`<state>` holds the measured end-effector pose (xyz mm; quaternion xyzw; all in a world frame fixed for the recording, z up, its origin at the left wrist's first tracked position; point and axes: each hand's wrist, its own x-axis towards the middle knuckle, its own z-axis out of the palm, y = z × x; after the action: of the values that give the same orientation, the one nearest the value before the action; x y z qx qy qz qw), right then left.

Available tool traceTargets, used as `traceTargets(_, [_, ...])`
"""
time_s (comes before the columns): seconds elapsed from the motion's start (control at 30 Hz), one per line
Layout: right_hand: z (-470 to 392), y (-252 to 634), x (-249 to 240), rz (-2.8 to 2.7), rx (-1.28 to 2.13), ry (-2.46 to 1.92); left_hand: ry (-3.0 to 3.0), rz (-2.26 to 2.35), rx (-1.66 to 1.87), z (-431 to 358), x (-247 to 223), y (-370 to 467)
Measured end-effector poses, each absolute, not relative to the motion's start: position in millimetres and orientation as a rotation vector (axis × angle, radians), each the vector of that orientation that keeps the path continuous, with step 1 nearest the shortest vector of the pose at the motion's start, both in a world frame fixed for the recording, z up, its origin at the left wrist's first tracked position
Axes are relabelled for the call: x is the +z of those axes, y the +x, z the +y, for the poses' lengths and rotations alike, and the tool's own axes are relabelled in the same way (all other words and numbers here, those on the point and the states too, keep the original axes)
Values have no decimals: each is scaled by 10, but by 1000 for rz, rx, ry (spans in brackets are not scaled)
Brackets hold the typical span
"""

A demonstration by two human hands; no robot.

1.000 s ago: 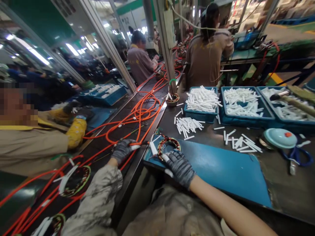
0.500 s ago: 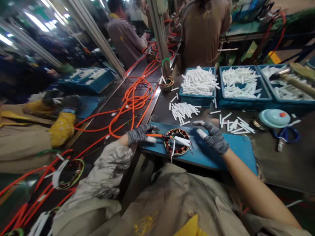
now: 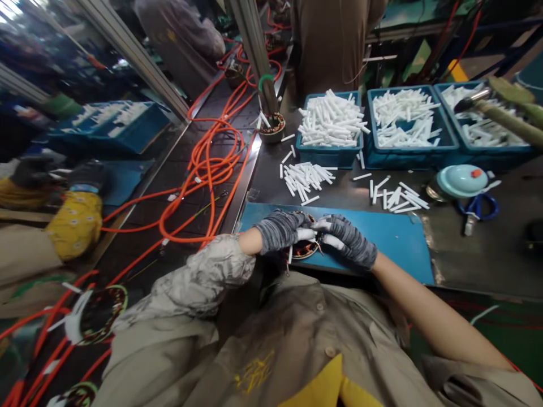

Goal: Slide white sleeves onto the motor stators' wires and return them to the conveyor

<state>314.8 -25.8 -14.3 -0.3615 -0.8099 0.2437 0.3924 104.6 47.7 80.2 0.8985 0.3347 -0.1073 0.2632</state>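
Note:
A wound ring with dark red and black coils (image 3: 304, 251) lies on the blue board (image 3: 382, 240), partly hidden by my hands. My left hand (image 3: 283, 230), in a grey glove with white fingertips, reaches over its left and upper side with fingers closed. From the right, my right hand (image 3: 345, 240), gloved the same way, meets it above the ring, fingertips pinched together. What lies between the fingertips is too small to make out. A white tube (image 3: 291, 254) hangs at the ring's lower left edge.
Loose white tubes (image 3: 307, 180) lie behind the board, with blue bins of tubes (image 3: 331, 127) beyond. Orange cables (image 3: 212, 169) run along the left. A blue-lidded jar (image 3: 461, 181) and scissors (image 3: 477, 212) are at right. A person's yellow sleeve (image 3: 76, 223) is at far left.
Both hands have come together over the ring; my left moved right, my right moved left, and their fingers closed. The white tubes on the ring are now mostly covered. The view has shifted.

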Motion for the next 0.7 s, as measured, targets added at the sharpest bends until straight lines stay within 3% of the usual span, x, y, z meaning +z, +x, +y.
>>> traceTargets(0.2, [-136, 2969, -99, -2197, 476, -1087, 2540, 965, -186, 445, 792, 764])
traceTargets(0.33, [-139, 2866, -109, -2213, 386, -1145, 2365, 912, 23, 402, 728, 657])
traceTargets(0.47, [-171, 2804, -79, -2206, 317, -1268, 2142, 889, -27, 484, 772, 665])
traceTargets(0.7, [-271, 3003, 22, -1753, 857, -1209, 2461, 1095, -460, 420, 993, 1169])
